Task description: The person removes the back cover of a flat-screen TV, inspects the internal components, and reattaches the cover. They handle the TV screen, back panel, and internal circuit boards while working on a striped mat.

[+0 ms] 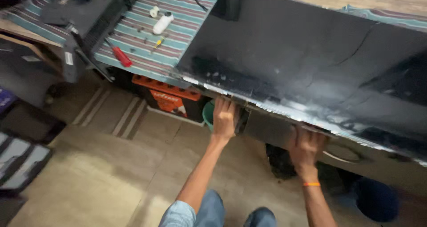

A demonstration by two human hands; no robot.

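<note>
Black flat panel (311, 62), lower edge gripped by curled fingers of left hand (223, 118) and right hand (306, 146).

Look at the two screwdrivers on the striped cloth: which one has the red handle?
The larger screwdriver, lying nearer the cloth's front edge, has the red handle. The small screwdriver beyond it has a yellow one.

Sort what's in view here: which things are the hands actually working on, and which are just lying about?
In hand:
- large dark flat screen panel, lying on the bench
- left hand and right hand, both gripping its near edge

Lying about:
- red-handled screwdriver
- small yellow-handled screwdriver
- white bottle
- loose screws
- orange box under the bench
</note>
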